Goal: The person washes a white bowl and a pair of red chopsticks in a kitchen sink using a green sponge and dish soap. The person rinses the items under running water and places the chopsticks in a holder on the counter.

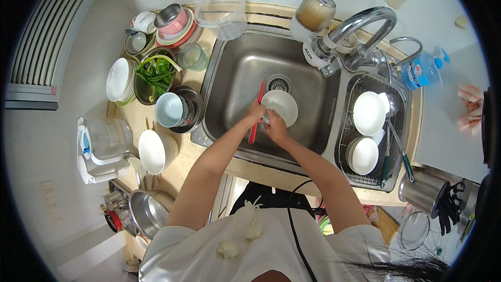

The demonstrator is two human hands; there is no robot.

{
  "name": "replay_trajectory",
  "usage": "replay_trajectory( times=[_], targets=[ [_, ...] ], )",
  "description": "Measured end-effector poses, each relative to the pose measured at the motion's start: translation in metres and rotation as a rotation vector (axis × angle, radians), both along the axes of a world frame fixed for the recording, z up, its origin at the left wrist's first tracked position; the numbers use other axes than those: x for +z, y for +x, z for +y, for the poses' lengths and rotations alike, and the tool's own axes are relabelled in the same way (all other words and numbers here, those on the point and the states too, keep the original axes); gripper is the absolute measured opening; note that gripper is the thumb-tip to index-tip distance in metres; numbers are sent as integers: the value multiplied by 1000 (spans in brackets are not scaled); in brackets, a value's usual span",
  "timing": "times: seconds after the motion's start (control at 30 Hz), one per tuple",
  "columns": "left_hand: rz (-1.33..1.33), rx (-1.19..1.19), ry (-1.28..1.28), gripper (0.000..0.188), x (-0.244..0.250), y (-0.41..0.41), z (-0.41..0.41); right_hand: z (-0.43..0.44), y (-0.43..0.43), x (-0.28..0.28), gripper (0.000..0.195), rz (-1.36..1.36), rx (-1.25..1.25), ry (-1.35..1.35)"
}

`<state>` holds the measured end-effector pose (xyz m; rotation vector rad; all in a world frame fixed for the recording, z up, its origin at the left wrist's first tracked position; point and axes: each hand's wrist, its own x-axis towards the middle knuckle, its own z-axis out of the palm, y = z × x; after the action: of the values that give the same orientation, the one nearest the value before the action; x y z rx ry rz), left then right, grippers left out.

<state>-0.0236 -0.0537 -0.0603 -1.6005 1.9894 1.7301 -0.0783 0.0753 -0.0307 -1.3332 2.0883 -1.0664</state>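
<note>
Over the steel sink [242, 60], my left hand [256, 110] is closed around a long, thin red utensil [253, 133], probably chopsticks; its ends stick out above and below the fist. My right hand [276, 126] meets the left one, its fingers on a small green and white item [266, 118] that is mostly hidden. A white bowl [284, 105] lies on the sink floor just beyond my right hand, beside the drain strainer [278, 84]. The chrome faucet [362, 27] arches over the sink's back right corner; I cannot tell whether water runs.
On the left counter are a bowl of green peppers [156, 74], stacked plates [119, 80], bowls [170, 109] and a clear pitcher [111, 137]. White bowls [369, 113] and green-handled utensils [385, 170] fill the right basin's wire rack. A blue soap bottle [422, 71] stands behind it.
</note>
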Motion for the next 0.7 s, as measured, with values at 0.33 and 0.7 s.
replay_trajectory(
  times=[0.33, 0.7],
  targets=[
    [130, -445, 511, 79, 123, 0, -16, 16, -133, 112, 66, 1154, 1064, -41],
    [203, -129, 602, 27, 141, 3, 1, 46, -69, 127, 52, 293, 716, 115]
  ],
)
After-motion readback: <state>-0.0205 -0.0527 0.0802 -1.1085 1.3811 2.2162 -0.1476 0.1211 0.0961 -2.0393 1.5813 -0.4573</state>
